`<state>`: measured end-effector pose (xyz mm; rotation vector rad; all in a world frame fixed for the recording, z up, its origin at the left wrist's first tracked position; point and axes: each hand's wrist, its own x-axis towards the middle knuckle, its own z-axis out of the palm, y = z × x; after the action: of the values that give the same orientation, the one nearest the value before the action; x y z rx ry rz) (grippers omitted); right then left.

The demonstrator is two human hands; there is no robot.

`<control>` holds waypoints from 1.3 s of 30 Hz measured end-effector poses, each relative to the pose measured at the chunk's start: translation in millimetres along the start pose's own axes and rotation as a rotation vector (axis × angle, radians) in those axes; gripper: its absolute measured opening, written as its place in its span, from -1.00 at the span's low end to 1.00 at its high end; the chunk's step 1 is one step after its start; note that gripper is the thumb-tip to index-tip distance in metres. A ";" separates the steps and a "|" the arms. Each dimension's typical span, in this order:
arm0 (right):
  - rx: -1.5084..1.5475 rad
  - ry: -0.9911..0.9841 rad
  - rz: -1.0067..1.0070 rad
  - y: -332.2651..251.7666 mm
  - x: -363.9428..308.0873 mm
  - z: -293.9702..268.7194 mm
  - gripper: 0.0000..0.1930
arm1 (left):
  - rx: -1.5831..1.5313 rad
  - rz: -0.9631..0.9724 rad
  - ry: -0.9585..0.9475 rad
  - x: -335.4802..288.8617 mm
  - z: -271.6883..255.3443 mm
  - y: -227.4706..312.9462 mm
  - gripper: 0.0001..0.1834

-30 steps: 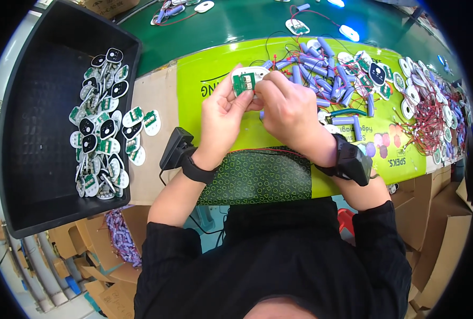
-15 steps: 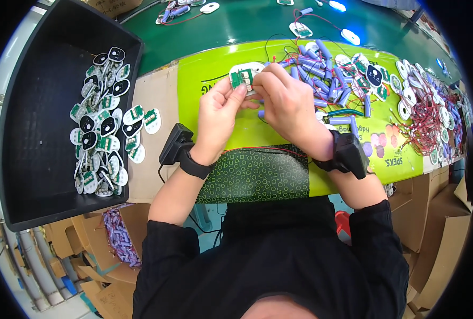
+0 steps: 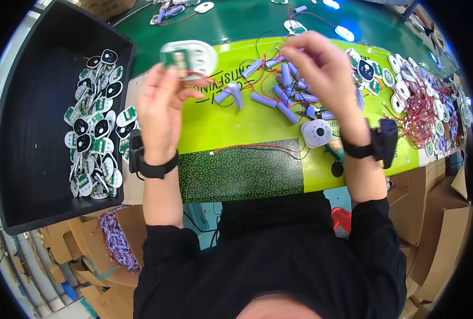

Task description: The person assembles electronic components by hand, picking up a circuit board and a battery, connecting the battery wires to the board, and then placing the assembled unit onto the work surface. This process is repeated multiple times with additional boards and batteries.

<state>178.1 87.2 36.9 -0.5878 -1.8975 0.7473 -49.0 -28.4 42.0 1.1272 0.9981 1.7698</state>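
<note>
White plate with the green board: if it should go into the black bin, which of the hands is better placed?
Probably the left hand: it holds the white plate and is nearer the black bin. The right hand is farther away, near the purple cylinders.

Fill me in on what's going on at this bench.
The person's left hand holds up a white rounded piece with a green circuit board on it. The right hand is raised near purple cylinders; whether it grips anything is unclear. Similar pieces lie heaped in the black bin on the person's left.
</note>
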 end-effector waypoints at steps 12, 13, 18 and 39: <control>-0.218 -0.300 0.290 12.7 4.5 -43.0 -0.83 | -0.056 -0.218 0.117 10.6 -14.0 -34.6 -0.82; -0.262 -0.285 0.261 10.2 4.7 -37.2 -0.83 | 0.019 -0.239 0.135 10.1 -14.7 -36.5 -0.81; -0.298 -0.379 0.269 11.4 3.9 -37.8 -0.82 | 0.128 -0.253 0.170 11.9 -16.8 -40.0 -0.78; -0.391 -0.518 0.401 -4.5 -2.7 -85.6 -0.88 | -0.219 -0.052 0.270 16.6 -24.9 -35.7 -0.80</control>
<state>256.7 103.2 67.1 -1.1284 -2.4688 0.8421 -69.8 -4.9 7.4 0.7338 0.9519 1.9698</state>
